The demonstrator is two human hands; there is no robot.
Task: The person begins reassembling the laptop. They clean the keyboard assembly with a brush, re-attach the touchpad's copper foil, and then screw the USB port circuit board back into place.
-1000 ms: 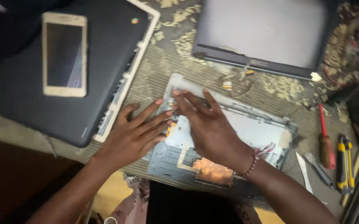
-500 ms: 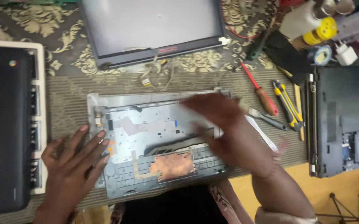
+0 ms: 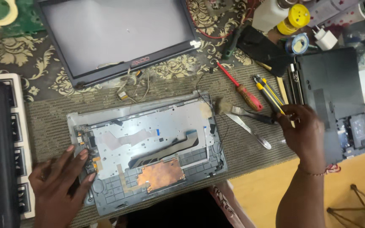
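My left hand (image 3: 60, 183) lies flat, fingers spread, on the left edge of the opened laptop base (image 3: 146, 147) on the tabletop (image 3: 258, 198); my right hand (image 3: 302, 131) pinches the brush (image 3: 243, 112) handle beside the red screwdriver (image 3: 241, 88), yellow cutters (image 3: 269, 93) and tweezers (image 3: 250, 131).

head camera looks steeply down, close over the opened laptop base (image 3: 148, 147).

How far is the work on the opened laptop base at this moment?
Done: the grey opened laptop base lies bare, its inner metal plate exposed, and the detached grey screen panel lies apart above it. In hand: the left hand rests on the base's left edge; the right hand reaches the black-handled brush. Left: the base is still uncovered.
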